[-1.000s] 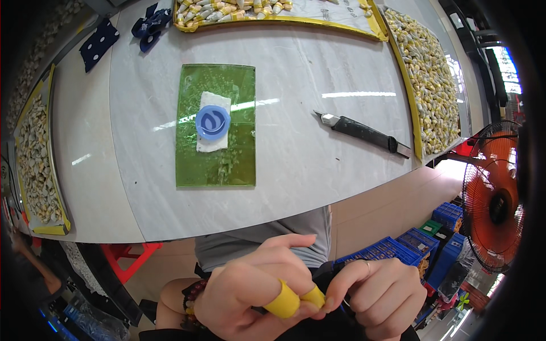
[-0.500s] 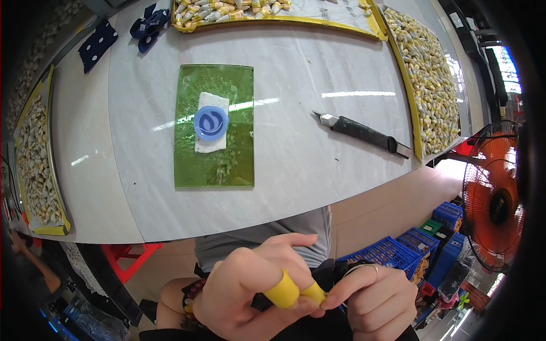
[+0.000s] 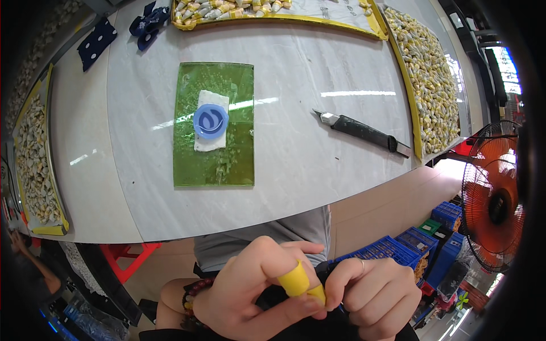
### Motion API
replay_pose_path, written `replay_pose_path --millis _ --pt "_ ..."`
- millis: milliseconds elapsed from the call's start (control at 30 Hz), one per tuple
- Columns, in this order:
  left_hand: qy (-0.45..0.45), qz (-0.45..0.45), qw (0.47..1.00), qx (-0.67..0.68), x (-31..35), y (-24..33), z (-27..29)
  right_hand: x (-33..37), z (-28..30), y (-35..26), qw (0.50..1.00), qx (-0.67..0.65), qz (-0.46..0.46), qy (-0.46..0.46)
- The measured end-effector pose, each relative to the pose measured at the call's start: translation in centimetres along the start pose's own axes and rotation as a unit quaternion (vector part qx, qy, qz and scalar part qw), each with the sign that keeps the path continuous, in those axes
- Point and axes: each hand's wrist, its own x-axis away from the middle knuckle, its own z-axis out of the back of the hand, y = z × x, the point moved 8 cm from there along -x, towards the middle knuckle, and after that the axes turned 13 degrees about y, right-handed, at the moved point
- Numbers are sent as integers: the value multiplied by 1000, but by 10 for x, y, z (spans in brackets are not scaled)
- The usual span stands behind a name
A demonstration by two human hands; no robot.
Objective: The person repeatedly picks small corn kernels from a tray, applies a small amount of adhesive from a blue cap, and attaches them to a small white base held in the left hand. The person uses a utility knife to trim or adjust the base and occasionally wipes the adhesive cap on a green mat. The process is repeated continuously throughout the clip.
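Below the table's front edge my two hands meet over my lap. Two fingers of my left hand [image 3: 256, 287] carry yellow finger wraps [image 3: 294, 278], and its bent thumb presses close by the second yellow wrap [image 3: 317, 294]. My right hand [image 3: 375, 292] is curled, with a ring on one finger. Its bent index finger rests beside that second wrap, which it appears to pinch; its thumb is mostly hidden. Ahead on the table, a shallow blue cup [image 3: 211, 121] sits on a white pad [image 3: 215, 146] upon a green glass plate [image 3: 213, 170].
A black-handled craft knife [image 3: 364, 131] lies on the table [image 3: 296, 153], right of the plate. Yellow-edged trays of small pieces stand at the left [image 3: 60, 227], far side [image 3: 324, 24] and right [image 3: 418, 131]. Blue crates [image 3: 387, 250] and an orange fan [image 3: 495, 196] are beyond the right edge.
My left hand has risen slightly and shifted right, bringing its wraps with it. My right hand has curled in more. The things on the table keep their places.
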Motion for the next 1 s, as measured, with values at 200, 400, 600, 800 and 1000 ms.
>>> replay_pose_path --millis 200,400,600,800,1000 --pt "-6 -2 1000 10 2 -3 3 2 6 7 998 -54 -19 41" --pt "60 64 995 43 -2 2 4 10 3 -6 998 17 57 -22" --pt "6 71 997 -5 1 0 5 12 -2 -11 993 63 78 56" --pt "21 -37 999 0 0 0 5 10 -3 -4 997 45 58 31" --pt "11 -18 999 25 4 -3 2 3 -5 -3 998 -7 56 24"
